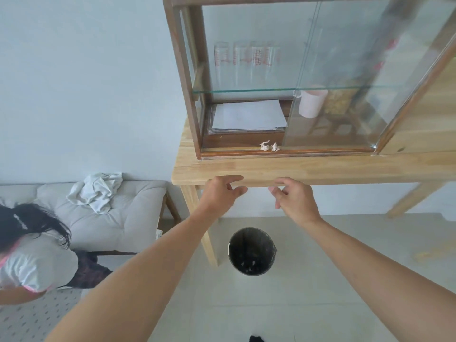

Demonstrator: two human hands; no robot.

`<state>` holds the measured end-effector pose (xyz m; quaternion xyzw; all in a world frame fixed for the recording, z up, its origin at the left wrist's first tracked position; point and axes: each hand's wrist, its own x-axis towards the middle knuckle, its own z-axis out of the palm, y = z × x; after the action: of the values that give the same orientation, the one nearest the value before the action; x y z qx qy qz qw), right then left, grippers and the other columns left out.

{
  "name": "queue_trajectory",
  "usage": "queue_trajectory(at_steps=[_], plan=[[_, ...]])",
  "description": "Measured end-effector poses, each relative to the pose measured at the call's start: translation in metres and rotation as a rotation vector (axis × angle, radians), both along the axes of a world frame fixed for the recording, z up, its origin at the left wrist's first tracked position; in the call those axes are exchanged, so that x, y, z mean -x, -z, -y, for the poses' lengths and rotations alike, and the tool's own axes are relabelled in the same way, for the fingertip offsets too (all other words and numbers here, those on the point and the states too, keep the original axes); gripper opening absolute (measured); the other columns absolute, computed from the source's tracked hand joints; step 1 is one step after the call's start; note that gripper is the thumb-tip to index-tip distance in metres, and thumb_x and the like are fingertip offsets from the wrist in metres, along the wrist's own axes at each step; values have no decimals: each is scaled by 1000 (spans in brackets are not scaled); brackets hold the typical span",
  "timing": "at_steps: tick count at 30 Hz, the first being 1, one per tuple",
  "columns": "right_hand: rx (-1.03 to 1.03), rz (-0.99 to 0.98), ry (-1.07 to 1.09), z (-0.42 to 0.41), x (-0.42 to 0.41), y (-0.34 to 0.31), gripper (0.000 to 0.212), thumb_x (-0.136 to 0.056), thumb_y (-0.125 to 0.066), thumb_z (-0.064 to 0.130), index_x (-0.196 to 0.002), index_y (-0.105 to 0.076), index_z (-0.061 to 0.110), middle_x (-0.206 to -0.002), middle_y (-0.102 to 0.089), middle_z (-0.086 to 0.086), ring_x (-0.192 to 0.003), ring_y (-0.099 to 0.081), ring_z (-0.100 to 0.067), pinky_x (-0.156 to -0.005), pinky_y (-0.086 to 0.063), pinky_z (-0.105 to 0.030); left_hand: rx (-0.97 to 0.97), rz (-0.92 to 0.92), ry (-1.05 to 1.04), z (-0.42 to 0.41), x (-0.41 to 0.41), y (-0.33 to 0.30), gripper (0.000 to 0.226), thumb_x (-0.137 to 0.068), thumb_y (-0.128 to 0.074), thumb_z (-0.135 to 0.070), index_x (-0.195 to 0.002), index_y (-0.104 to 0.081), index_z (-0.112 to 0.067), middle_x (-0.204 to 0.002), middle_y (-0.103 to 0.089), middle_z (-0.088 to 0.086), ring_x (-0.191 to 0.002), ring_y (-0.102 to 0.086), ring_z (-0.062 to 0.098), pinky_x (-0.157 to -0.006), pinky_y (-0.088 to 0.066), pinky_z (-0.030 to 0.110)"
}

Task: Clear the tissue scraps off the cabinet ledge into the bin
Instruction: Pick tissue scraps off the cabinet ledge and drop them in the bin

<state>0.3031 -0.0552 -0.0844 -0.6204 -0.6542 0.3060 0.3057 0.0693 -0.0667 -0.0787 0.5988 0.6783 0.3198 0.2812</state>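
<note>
Two small crumpled tissue scraps [269, 146] lie side by side on the dark wooden ledge [234, 152] of the glass-fronted cabinet, where the sliding pane stands open. My left hand [222, 192] hovers at the front edge of the light wooden table, fingers loosely apart, holding nothing. My right hand [293, 197] hovers beside it, also empty with fingers apart. Both hands are below and in front of the scraps. A round dark bin [251, 251] stands on the floor beneath the table, right below my hands, with small bits at its bottom.
The cabinet rests on a light wooden table [345, 169]. Papers [249, 114], a pink cup [311, 103] and several glasses sit inside. A cushioned bench [111, 218] with a crumpled cloth stands at the left; a person [32, 255] bends there.
</note>
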Motion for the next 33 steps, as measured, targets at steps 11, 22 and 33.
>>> queue_trajectory(at_steps=[11,22,33], plan=[[-84,-37,-8,-59,3,-42,29,-103,-71,34,-128,-77,21,-62,-76,0,-66,-69,3,-72,-53,-29,-94,-16,-19,-51,-5,-43,41,-92,-79,-50,-131,-76,-36,-54,-64,-12,-60,-63,0,-59,-44,19],[-80,372,-50,-119,9,-43,50,-108,-56,46,-155,-57,31,-120,-83,-8,-123,-71,-35,-94,-58,-45,-80,-109,24,-121,-45,-42,50,-89,-85,-44,-135,-76,-26,-96,-79,-3,-85,-68,17,-89,-55,32],[-165,374,9,-118,5,-33,26,-106,-60,37,-127,-74,32,-100,-83,-3,-103,-75,-36,-71,-42,-37,-62,-111,-9,-132,-57,-31,22,-96,-78,-36,-116,-86,-30,-96,-82,1,-98,-72,27,-77,-56,30]])
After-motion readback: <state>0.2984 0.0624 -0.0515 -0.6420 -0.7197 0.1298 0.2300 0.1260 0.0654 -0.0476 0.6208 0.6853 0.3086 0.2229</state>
